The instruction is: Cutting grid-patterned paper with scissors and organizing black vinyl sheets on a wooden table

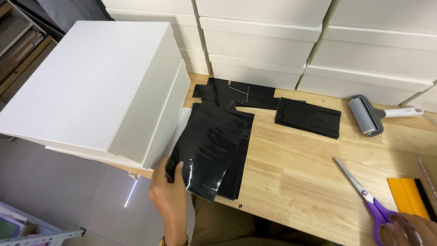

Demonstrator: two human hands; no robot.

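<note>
On a wooden worktable (291,177), left hand (169,189) pinching the near corner of a glossy black sheet (210,146) atop a stack beside lidded white boxes (98,86), contents unseen, right hand (416,230) fingers through purple-handled scissors (371,202), grey roller (366,115) and orange squeegee (409,197) nearby.

A light wooden plank surface (296,182) fills the right and near side. Stacked white rectangular boxes (318,50) form a wall along its far edge. At left, glossy grey floor tiles (59,182) catch a bright streak of light; brown shelving (20,45) stands far left.
</note>
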